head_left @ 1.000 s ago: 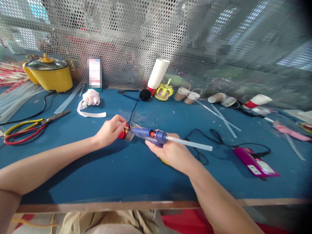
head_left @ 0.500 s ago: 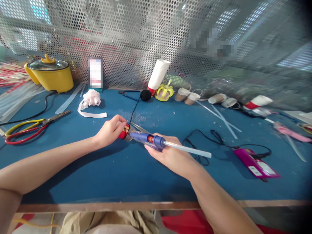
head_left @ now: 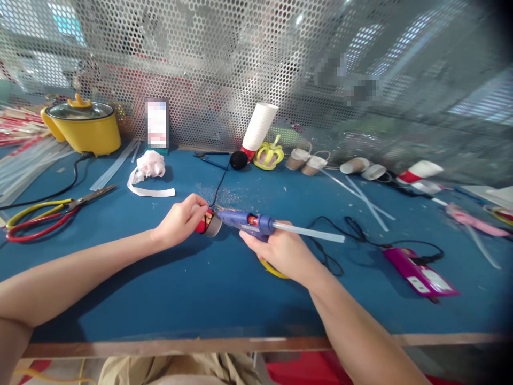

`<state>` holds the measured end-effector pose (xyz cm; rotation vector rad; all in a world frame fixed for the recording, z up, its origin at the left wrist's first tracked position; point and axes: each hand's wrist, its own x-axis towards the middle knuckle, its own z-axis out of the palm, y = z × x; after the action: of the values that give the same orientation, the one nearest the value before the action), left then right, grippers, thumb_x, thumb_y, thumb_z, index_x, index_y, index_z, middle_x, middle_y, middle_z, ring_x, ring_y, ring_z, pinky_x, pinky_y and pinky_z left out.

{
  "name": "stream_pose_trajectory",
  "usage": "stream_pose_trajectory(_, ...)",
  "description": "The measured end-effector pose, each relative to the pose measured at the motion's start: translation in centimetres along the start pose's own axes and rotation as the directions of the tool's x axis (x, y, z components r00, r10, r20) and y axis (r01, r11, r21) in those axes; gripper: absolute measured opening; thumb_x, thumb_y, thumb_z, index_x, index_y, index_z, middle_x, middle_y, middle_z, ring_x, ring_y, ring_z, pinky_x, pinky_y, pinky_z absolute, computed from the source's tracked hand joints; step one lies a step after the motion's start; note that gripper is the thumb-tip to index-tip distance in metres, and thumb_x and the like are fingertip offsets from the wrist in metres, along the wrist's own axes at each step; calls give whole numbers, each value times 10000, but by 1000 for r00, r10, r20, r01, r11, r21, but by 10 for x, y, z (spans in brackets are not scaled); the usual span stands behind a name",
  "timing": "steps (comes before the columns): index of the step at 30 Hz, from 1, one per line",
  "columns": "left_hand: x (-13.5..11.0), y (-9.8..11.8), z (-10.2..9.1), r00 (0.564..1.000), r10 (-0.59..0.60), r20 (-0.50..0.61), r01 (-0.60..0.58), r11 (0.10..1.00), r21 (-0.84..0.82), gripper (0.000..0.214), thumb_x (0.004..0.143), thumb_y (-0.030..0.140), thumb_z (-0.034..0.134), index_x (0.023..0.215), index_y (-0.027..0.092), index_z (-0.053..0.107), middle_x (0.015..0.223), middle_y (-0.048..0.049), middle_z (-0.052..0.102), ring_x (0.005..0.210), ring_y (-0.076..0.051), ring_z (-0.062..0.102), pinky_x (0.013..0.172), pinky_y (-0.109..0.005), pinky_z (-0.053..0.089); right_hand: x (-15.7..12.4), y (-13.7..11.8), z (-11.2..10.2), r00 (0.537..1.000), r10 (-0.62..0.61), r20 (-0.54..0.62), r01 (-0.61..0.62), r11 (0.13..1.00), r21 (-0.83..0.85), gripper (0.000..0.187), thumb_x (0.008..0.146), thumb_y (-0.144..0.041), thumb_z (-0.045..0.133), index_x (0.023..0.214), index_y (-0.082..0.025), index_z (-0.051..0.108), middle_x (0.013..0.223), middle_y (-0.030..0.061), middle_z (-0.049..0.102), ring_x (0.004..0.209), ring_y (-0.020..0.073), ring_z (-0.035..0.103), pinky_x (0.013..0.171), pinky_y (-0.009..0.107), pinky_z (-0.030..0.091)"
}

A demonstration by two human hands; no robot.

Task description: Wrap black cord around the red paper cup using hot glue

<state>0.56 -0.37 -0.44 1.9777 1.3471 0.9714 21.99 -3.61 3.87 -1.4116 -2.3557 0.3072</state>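
In the head view my left hand (head_left: pixel 181 224) is closed round a small red paper cup (head_left: pixel 207 223) lying on its side. Black cord is wrapped about the cup and runs back to a black ball of cord (head_left: pixel 239 160). My right hand (head_left: pixel 286 250) grips a blue hot glue gun (head_left: pixel 244 220), a clear glue stick (head_left: pixel 316 233) jutting from its rear. The gun's nozzle end is close to the cup; whether they touch I cannot tell. A yellow loop handle (head_left: pixel 274 269) shows beneath my right hand, the rest of it hidden.
Large scissors (head_left: pixel 60 214) lie left, near a yellow electric pot (head_left: pixel 86 128) and a white ribbon bundle (head_left: pixel 150 164). Stacked paper cups (head_left: pixel 259 127) and a yellow crown-like piece (head_left: pixel 269 155) stand by the perforated metal screen (head_left: pixel 208 64). A purple power strip (head_left: pixel 420 271) lies right, with cables.
My right hand and the glue gun have shifted slightly, and the gun sits a little further right of the cup. More of the cup's grey end and a yellow handle now show.
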Motion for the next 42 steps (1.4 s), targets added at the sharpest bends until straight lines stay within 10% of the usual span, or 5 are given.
stream_pose_trajectory(32, -1, -3, 3, 1000, 22, 4, -22, 999, -28, 189, 850, 317, 380, 895, 172, 493, 703, -4, 616, 608, -119, 557, 571, -218, 403, 0, 1, 2, 988, 146, 53, -153, 978, 143, 289, 801, -368, 492, 567, -199, 501, 390, -33, 509, 388, 122, 516, 461, 236, 408)
stream_pose_trajectory(42, -3, -3, 0, 996, 73, -44, -76, 994, -77, 190, 857, 322, 388, 905, 166, 484, 597, 27, 566, 538, -101, 507, 535, -199, 387, 31, 41, -12, 905, 425, -1, -288, 615, 735, 221, 626, -328, 661, 698, -152, 549, 501, -30, 547, 433, 87, 494, 428, 208, 387)
